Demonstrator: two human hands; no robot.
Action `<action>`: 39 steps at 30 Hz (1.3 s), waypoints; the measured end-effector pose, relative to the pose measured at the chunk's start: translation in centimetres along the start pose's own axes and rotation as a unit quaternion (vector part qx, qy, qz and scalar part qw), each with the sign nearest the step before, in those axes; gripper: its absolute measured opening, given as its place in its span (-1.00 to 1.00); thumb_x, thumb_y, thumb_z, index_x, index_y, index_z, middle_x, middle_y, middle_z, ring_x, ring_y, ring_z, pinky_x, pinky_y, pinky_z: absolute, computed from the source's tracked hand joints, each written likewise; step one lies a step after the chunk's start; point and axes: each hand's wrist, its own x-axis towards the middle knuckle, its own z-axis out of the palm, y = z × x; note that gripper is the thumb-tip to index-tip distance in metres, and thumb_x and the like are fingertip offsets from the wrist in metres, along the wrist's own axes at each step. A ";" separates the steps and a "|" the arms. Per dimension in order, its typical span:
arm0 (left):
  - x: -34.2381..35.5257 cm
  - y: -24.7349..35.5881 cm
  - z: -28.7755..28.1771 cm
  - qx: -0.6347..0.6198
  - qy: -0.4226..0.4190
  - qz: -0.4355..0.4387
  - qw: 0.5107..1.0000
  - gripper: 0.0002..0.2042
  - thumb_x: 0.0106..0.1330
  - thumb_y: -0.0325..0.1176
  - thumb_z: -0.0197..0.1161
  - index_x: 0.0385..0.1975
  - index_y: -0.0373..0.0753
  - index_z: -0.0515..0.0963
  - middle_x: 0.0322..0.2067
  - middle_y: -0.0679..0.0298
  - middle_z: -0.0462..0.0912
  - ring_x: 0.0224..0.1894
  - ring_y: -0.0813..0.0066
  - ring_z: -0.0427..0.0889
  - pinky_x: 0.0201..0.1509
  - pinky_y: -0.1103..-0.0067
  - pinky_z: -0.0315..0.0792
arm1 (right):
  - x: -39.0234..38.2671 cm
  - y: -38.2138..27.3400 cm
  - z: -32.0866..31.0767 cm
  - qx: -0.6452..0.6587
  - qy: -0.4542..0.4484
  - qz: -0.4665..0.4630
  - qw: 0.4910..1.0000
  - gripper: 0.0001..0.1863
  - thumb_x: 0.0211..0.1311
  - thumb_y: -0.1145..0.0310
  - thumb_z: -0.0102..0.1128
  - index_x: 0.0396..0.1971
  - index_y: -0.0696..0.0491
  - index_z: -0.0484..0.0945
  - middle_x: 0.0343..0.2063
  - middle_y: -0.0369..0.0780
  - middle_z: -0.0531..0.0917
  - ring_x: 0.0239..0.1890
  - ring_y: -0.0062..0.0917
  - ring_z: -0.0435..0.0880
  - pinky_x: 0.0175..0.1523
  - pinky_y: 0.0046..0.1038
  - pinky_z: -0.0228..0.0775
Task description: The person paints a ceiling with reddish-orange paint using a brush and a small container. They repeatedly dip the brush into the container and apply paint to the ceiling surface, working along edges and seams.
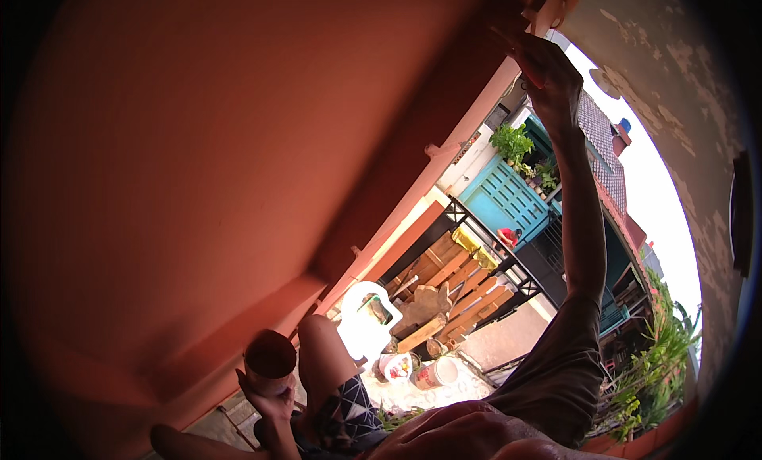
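Note:
My left hand (pixel 263 404) holds a round open cup-like container (pixel 268 363) at the lower left, beside my bare knee (pixel 324 345). My right arm is stretched up, with my right hand (pixel 546 75) at the top edge of the terracotta-painted surface (pixel 238 127), near a narrow pink frame (pixel 435 174). Its fingers are in shadow; whether they grip something there is hard to make out.
Below are a white plastic chair (pixel 367 317), stacked wooden planks (pixel 452 289), buckets (pixel 435 373) and a black railing (pixel 524 279). Beyond are a turquoise gate (pixel 504 198), potted plants (pixel 512 142) and a person in red (pixel 508 239). A peeling ceiling (pixel 667 95) curves along the right.

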 end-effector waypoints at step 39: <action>1.3 -1.0 -3.3 0.039 -0.086 -0.051 0.994 -0.17 0.30 0.51 -0.13 0.15 -0.20 0.43 -0.46 0.03 0.59 -0.68 0.31 0.51 -0.84 0.61 0.27 | 0.9 8.6 4.9 0.004 -0.021 -0.094 0.995 -0.59 0.07 0.61 0.25 -0.03 -0.02 0.60 -0.27 -0.20 0.72 -0.24 -0.30 0.76 -0.17 -0.34 0.64</action>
